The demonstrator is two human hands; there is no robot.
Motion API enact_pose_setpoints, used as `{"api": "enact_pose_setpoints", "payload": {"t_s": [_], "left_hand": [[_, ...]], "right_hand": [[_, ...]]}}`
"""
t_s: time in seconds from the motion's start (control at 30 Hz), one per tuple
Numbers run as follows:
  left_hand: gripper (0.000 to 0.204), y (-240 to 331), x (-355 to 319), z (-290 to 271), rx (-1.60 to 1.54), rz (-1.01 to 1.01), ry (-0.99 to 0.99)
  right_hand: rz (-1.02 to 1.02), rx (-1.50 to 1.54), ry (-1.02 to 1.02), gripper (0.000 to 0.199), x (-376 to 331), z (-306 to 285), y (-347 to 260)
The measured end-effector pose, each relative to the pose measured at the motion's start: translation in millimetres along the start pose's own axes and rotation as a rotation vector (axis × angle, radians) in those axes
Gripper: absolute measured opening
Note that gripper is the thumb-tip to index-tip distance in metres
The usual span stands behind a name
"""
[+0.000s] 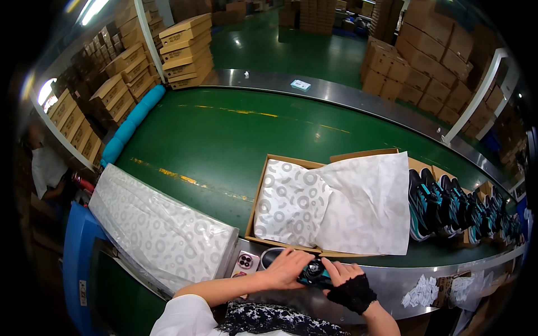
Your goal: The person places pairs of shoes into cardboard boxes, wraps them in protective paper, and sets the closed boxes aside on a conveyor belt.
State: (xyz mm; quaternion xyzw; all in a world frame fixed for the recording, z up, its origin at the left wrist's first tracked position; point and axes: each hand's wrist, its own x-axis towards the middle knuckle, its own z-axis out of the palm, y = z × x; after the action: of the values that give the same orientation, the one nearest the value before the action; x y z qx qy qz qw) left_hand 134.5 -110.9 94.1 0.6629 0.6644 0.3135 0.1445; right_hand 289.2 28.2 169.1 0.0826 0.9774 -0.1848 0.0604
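Note:
A black and teal sports shoe [314, 273] is between my two hands, just above the metal ledge in front of me. My left hand [287, 269] grips it from the left and partly covers it. On its other side my right hand [346, 284], in a black fingerless glove, has its fingers closed on the upper. A dark, pale-rimmed end of footwear [270, 257] shows left of my left hand; whether it belongs to the same shoe I cannot tell. Right beyond my hands lies an open cardboard shoebox [259, 204], with patterned white tissue paper [294, 201] spread over it.
At left lies a stack of patterned tissue sheets [162, 229]; a phone [245, 262] rests beside it. Several black and teal shoes [426, 204] line the green conveyor belt [224, 140] at right. Small white slips [421, 291] are heaped near right. A person [49, 168] is at far left.

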Motion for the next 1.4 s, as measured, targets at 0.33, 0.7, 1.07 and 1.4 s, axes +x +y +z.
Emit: {"api": "enact_pose_setpoints", "payload": {"t_s": [0.33, 0.7, 1.07, 1.4], "left_hand": [[0.061, -41, 19, -70, -0.877, -0.572, 0.620], [0.068, -136, 98, 38, -1.269, -1.102, 0.462], [0.047, -133, 14, -24, -0.926, -0.765, 0.904], [0.055, -163, -12, -3, -0.188, -0.943, 0.254]], "right_hand": [[-0.036, 0.109, 0.809, 0.040, -11, -6, 12], [0.379, 0.774, 0.331, 0.044, -27, 108, 49], [0.348, 0.044, 0.794, 0.042, 64, 92, 35], [0.235, -0.307, 0.414, 0.053, 79, 132, 35]]}}
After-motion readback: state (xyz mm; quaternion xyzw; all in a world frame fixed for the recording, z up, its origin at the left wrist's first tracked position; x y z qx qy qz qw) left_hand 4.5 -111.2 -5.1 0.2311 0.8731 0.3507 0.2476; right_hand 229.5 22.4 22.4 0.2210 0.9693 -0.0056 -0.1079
